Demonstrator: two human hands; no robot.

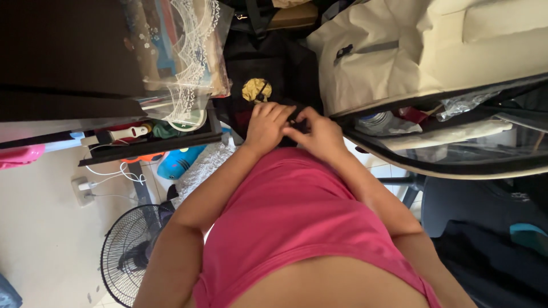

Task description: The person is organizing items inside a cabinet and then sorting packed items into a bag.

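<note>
A black fabric bag (pixel 268 63) with a gold emblem (pixel 256 89) lies just beyond my hands. My left hand (pixel 267 126) rests on its near edge with the fingers curled over the black cloth. My right hand (pixel 318 136) is pressed against the left one, its fingers pinching the same black edge. What sits between the fingertips is hidden. My pink top (pixel 297 228) fills the lower middle of the view.
An open cream soft suitcase (pixel 399 57) with a dark rim and items inside lies to the right. A black shelf (pixel 154 142) with lace cloth (pixel 191 63) and clutter is on the left. A black fan (pixel 128 251), a socket with white cables (pixel 85 188) and a dark chair (pixel 474 205) stand nearby.
</note>
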